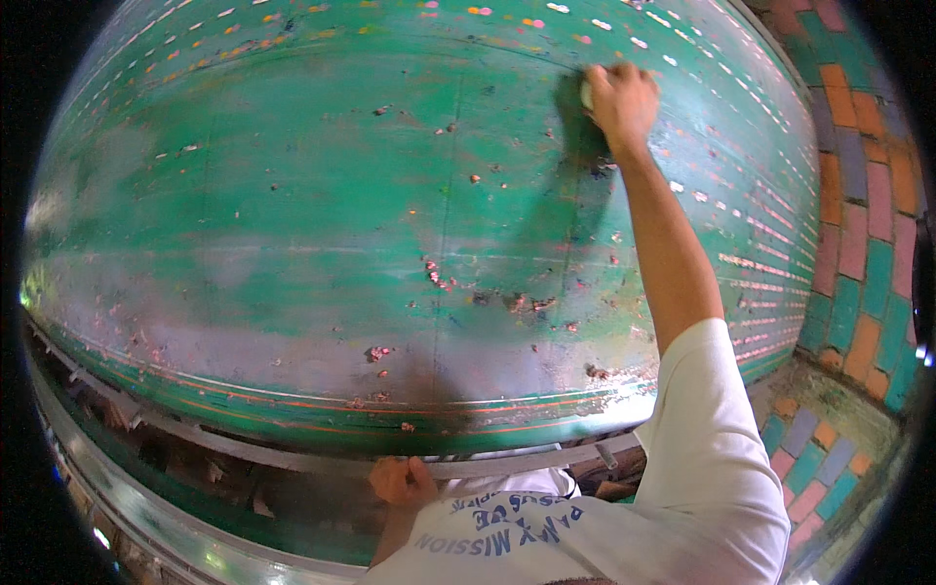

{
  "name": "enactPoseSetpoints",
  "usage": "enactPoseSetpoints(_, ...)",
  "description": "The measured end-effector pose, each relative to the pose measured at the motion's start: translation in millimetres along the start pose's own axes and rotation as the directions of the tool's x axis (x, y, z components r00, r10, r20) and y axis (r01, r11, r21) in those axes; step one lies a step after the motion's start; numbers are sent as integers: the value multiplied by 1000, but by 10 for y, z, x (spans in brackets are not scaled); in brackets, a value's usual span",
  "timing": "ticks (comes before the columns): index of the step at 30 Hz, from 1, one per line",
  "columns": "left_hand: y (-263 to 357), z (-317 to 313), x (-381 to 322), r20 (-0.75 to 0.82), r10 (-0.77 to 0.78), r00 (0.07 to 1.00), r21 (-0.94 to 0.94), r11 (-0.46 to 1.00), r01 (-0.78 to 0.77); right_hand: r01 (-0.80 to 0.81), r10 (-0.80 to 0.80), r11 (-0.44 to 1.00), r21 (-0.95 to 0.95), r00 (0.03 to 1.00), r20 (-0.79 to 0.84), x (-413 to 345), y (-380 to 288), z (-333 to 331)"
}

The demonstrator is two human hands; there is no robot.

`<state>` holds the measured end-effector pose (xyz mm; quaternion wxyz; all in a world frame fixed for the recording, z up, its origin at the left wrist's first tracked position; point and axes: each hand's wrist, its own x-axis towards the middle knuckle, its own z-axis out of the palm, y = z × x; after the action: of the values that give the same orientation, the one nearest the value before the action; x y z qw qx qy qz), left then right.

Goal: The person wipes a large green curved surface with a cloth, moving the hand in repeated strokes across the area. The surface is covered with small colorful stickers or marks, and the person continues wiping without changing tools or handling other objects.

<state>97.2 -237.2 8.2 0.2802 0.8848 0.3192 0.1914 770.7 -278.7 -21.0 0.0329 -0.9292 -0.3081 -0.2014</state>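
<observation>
My right hand (pixel 623 102) reaches far over a large green table surface (pixel 329 183). Its fingers are closed around a small pale object (pixel 587 93), mostly hidden by the hand, which rests at or just above the surface. Small reddish-brown crumbs (pixel 433 276) lie scattered over the middle and near part. Rows of white, pink and orange marks run along the far and right sides. My left hand (pixel 402 480) is low, close to my body by the metal rail at the near edge, with its fingers curled; whether it grips anything is unclear.
A metal rail (pixel 292 459) runs along the table's near edge, with a dark gap holding debris below it. Another long metal rail (pixel 183 541) lies at the lower left. At the right is a floor of coloured bricks (pixel 852 241) with a ledge (pixel 841 395).
</observation>
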Motion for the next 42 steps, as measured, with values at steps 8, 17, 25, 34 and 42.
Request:
enactPoseSetpoints(8, -5, 30, 64, -54, 76, 996, -123, 989, -82, -645, 645, 764, 16, 762, -61, -762, 803, -258)
enactPoseSetpoints(17, 3, -3, 138, -34, 129, 991, -128, 983, -132, -108, 113, 947, 302, 994, 0, -971, -124, -327)
enactPoseSetpoints(25, 19, -15, 95, 25, 161, 987, -46, 986, -160, -245, 246, 960, 136, 969, 5, -234, 107, -47)
enactPoseSetpoints(34, 11, -47, 161, 92, 132, 987, -115, 986, -122, 31, -52, 926, 376, 998, 46, -1053, -93, -610)
enactPoseSetpoints(42, 19, 26, 96, -24, 147, 989, -63, 987, -148, -4, -7, 938, 347, 999, 32, -67, -598, -222)
